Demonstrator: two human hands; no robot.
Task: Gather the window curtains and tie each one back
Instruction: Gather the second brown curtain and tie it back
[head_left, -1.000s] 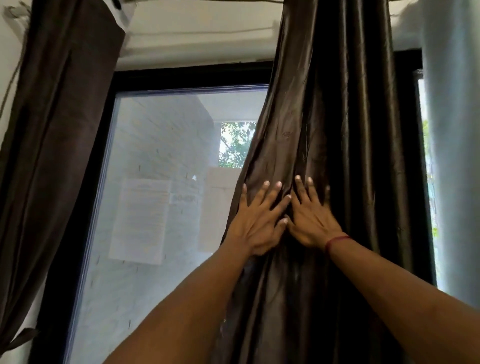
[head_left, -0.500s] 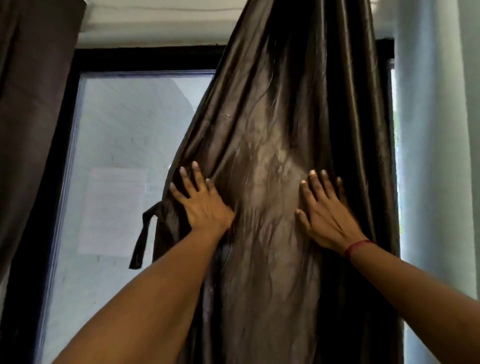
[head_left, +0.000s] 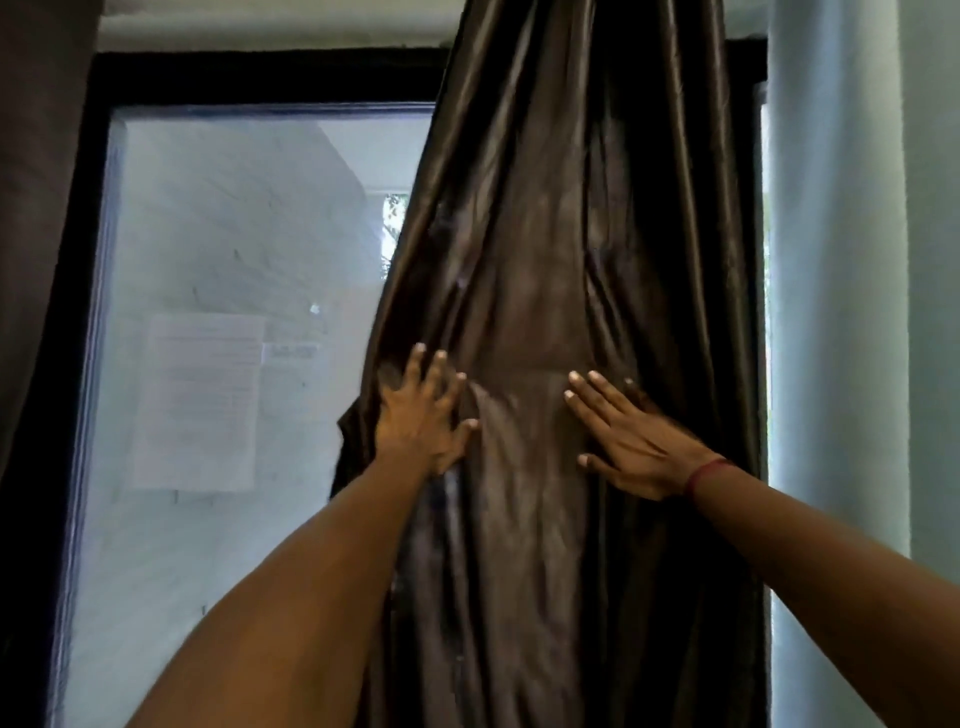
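Pressing the gathered curtain (head_left: 545, 234) beneath them, left grip (head_left: 421, 415) and right grip (head_left: 628, 447) lie flat, released, apart.

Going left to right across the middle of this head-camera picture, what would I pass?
Left curtain → window frame → paper → left hand → right hand, both hands flat on the right curtain → wall.

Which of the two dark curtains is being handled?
The shiny curtain right of the window: left grip and right grip press flat on it. The other curtain hangs untouched, far left.
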